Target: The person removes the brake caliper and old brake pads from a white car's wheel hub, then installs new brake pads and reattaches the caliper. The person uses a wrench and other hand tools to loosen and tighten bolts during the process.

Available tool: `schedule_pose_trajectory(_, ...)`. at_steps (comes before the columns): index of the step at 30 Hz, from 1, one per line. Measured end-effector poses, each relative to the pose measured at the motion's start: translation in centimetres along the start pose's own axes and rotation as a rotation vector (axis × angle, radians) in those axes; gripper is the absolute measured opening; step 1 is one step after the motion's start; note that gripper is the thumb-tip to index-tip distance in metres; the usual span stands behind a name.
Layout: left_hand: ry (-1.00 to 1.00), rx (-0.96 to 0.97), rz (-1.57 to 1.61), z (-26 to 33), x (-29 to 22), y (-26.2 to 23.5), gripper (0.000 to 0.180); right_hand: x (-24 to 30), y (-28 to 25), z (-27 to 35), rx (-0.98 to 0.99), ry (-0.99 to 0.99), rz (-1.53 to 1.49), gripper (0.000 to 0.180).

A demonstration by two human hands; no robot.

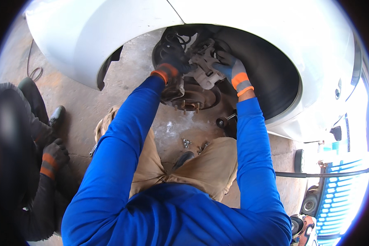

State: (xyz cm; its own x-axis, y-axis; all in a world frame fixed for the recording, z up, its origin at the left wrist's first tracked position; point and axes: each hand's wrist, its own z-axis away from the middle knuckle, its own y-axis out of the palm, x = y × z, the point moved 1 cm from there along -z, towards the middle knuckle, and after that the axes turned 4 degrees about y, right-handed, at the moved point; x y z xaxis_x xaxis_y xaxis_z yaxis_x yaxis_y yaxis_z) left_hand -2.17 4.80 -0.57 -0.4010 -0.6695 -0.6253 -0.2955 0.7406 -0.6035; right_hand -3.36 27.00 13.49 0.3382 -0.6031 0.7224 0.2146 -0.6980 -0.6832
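Inside the wheel arch of a white car, a grey brake caliper (206, 70) sits tilted above the rusty wheel hub (189, 102) and its studs. My left hand (173, 65), in a dark glove with an orange cuff, is closed at the caliper's left side; shadow hides part of its fingers. From the right, my right hand (230, 69), in a grey glove with orange bands, grips the caliper's other side with fingers curled around its edge. A dark coil spring (172, 43) stands behind my left hand.
White fender (90, 45) edges curve around my arms. Several nuts (187, 143) lie on the concrete between my knees. A tool with a shiny shaft (231, 117) is by my right forearm. At left crouches a co-worker, whose gloved hand (53, 158) shows. A black hose (315, 174) runs at right.
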Motion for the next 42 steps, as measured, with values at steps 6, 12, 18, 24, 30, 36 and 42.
schedule_pose_trajectory(6,0.002,0.062,-0.184,-1.3,-1.6,-2.8,0.05,0.5,-0.1,0.2,-0.039,-0.029,0.148,0.054)
schedule_pose_trajectory(12,0.132,0.144,-0.195,-1.0,0.7,-4.6,0.036,1.9,0.6,0.1,0.055,-0.015,0.102,0.053)
schedule_pose_trajectory(18,-0.079,0.146,-0.256,6.6,2.5,-5.8,0.031,4.7,0.7,3.9,-0.289,-0.092,0.466,0.048)
schedule_pose_trajectory(24,-0.09,0.07,-0.081,14.0,-0.4,-2.7,0.061,2.4,2.0,10.2,-0.698,-0.28,-0.015,0.035)
schedule_pose_trajectory(30,-0.223,-0.068,-0.149,13.6,-2.0,-2.1,0.065,1.4,5.4,13.9,-0.676,-0.219,-0.022,0.032)
schedule_pose_trajectory(36,-0.275,-0.144,-0.079,14.0,-2.4,1.0,0.049,-0.3,5.3,14.8,-0.568,-0.127,-0.021,0.034)
schedule_pose_trajectory(42,-0.25,-0.662,0.267,17.4,-4.5,6.4,0.065,-0.2,6.6,14.4,-0.495,-0.144,-0.065,0.035)
